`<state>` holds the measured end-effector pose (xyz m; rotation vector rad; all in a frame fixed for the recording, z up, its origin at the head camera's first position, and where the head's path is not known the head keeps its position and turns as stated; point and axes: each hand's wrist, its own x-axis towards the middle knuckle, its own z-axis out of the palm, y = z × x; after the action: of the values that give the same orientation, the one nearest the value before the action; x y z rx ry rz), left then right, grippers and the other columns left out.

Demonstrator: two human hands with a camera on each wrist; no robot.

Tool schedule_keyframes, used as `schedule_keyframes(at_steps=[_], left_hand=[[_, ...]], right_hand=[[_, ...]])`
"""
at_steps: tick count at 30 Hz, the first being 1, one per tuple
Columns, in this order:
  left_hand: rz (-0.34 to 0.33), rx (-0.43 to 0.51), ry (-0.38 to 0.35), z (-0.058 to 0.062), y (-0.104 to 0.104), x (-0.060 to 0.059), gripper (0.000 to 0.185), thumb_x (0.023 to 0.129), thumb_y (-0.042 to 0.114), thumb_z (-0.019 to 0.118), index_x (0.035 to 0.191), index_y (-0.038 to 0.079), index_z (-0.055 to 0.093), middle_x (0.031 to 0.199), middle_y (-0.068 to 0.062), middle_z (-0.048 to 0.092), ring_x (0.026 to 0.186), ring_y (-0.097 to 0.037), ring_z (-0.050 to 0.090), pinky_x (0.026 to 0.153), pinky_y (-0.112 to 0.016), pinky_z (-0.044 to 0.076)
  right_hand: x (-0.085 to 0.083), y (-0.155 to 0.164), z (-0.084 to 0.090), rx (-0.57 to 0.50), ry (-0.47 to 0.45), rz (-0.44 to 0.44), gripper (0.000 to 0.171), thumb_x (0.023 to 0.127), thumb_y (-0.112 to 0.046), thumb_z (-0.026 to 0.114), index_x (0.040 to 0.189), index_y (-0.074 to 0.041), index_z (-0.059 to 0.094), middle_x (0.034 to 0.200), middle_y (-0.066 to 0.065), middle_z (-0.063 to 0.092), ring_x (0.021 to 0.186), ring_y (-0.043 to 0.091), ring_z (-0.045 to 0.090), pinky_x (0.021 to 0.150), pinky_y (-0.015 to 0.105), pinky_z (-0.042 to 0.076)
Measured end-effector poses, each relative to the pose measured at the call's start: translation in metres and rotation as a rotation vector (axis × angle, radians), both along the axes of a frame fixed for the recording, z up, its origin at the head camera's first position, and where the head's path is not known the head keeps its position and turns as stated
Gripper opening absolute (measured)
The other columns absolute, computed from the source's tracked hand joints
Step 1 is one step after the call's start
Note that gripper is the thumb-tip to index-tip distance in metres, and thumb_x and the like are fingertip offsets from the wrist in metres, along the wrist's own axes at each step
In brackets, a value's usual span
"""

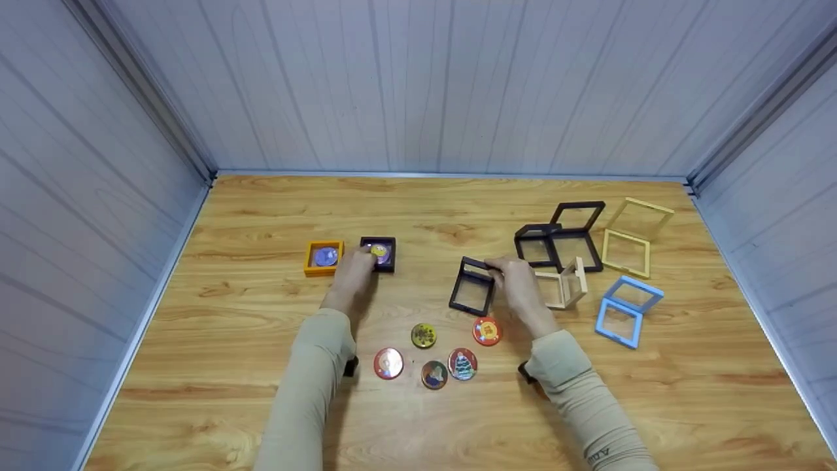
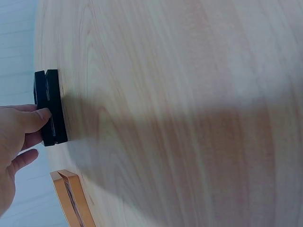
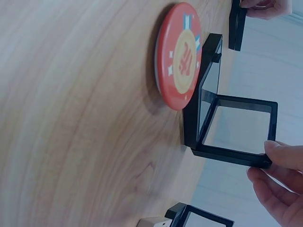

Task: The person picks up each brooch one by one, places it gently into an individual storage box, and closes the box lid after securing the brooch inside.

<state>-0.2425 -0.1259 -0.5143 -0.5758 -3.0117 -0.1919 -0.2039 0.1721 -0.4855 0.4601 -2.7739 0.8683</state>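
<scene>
A: Where are my hands?

B: Left hand (image 1: 353, 271) pinches the closed black case (image 1: 378, 254), at 3 o'clock of the orange case (image 1: 323, 257). Right hand (image 1: 520, 284) has fingertips curled on the raised lid edge of the open black frame (image 1: 472, 294), at 12 o'clock of the red badge (image 1: 486, 331).

A: Handling?

B: I judge it light, stiff plastic with a thin clear film that looks fragile. Grip the rim, never the film; the hinge could flop.
</scene>
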Motion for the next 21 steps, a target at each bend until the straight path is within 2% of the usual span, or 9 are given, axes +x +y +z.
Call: schedule_keyframes(at_steps=[4, 9, 13, 16, 21], left_hand=[[-0.003, -0.017, -0.012, 0.000, -0.001, 0.000, 0.019, 0.079, -0.008, 0.055, 0.095, -0.005, 0.065, 0.104, -0.021, 0.059, 0.097, -0.034, 0.054, 0.085, -0.042, 0.042], [-0.011, -0.028, 0.003, -0.001, -0.002, 0.000, 0.020, 0.079, -0.009, 0.055, 0.096, -0.006, 0.064, 0.107, -0.021, 0.058, 0.097, -0.035, 0.054, 0.085, -0.042, 0.042], [-0.009, -0.012, 0.013, 0.000, 0.000, 0.004, 0.023, 0.079, -0.010, 0.054, 0.100, -0.006, 0.063, 0.110, -0.021, 0.056, 0.102, -0.035, 0.051, 0.089, -0.044, 0.038], [-0.010, 0.017, 0.059, 0.001, 0.003, 0.008, 0.023, 0.080, -0.009, 0.053, 0.100, -0.006, 0.062, 0.107, -0.020, 0.056, 0.102, -0.034, 0.050, 0.089, -0.045, 0.037], [-0.005, 0.108, 0.179, 0.000, 0.011, 0.017, 0.018, 0.079, 0.003, 0.058, 0.095, -0.003, 0.063, 0.097, -0.015, 0.057, 0.094, -0.030, 0.052, 0.078, -0.043, 0.041]], right_hand=[[0.002, -0.003, 0.003, 0.001, -0.020, 0.005, 0.018, 0.082, 0.000, 0.058, 0.099, 0.001, 0.066, 0.092, 0.014, 0.065, 0.087, 0.028, 0.060, 0.075, 0.037, 0.047], [0.003, -0.004, 0.004, 0.004, -0.056, 0.004, 0.020, 0.082, -0.001, 0.058, 0.101, 0.001, 0.065, 0.096, 0.016, 0.064, 0.090, 0.029, 0.060, 0.078, 0.038, 0.047], [0.003, -0.004, 0.005, 0.008, -0.067, 0.011, 0.021, 0.082, 0.000, 0.058, 0.102, 0.002, 0.064, 0.097, 0.017, 0.064, 0.089, 0.029, 0.060, 0.078, 0.038, 0.047], [0.003, -0.003, 0.005, 0.006, -0.066, 0.017, 0.020, 0.082, 0.000, 0.058, 0.101, 0.001, 0.065, 0.096, 0.016, 0.064, 0.088, 0.029, 0.061, 0.076, 0.037, 0.048], [0.002, -0.003, 0.004, 0.003, -0.047, 0.028, 0.020, 0.081, 0.001, 0.059, 0.100, 0.002, 0.065, 0.094, 0.016, 0.064, 0.087, 0.029, 0.061, 0.075, 0.038, 0.048]])
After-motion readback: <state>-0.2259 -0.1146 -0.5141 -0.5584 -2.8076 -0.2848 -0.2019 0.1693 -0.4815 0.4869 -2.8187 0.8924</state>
